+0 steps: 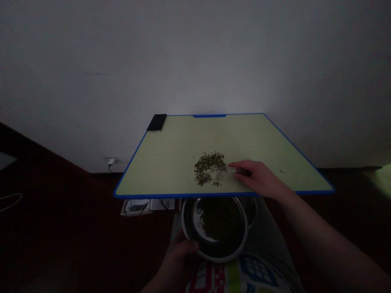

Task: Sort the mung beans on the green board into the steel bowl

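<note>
My right hand (259, 176) pinches a clear curved plastic piece that looks like a protractor (225, 174), held low over the tabletop. Just left of its curved edge lies a loose patch of small brownish-green grains (210, 162), bean- or seed-like. Below the table's front edge, my left hand (184, 254) grips the rim of a round metal bowl (195, 215), thumb over the edge. More dark grains cover much of the bowl's bottom. The bowl is tilted towards me, over my lap.
The pale folding table (171, 158) has a blue rim and stands against the wall. A black phone (157, 123) lies at its back left corner. A small dark sliver (281, 171) is on the right. Another bowl (253, 209) sits partly hidden behind the first. A plug (111, 161) is in the wall.
</note>
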